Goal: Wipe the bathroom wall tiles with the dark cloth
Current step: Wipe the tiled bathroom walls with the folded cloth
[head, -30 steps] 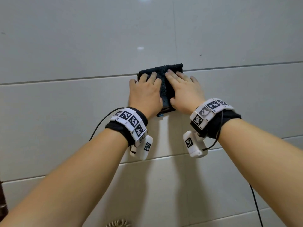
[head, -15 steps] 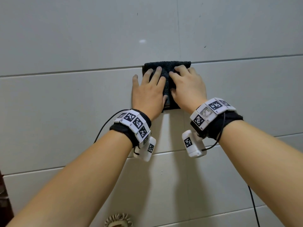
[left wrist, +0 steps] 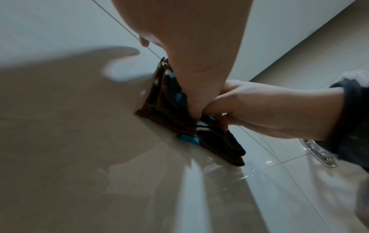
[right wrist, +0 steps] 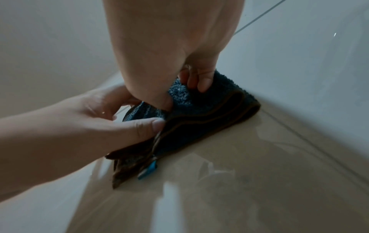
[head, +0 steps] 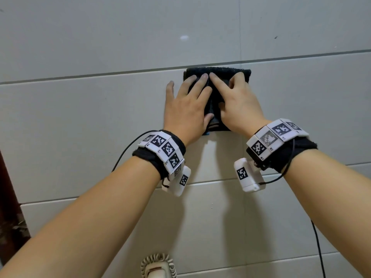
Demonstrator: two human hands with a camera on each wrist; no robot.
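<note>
Both hands, left (head: 186, 109) and right (head: 240, 103), press the folded cloth (head: 220, 74) flat-fingered against grey wall tiles (head: 80, 121), just below a grout line (head: 100, 75).

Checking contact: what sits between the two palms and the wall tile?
Only the folded dark cloth, pressed flat by left hand and right hand; clearest in both wrist views.
</note>
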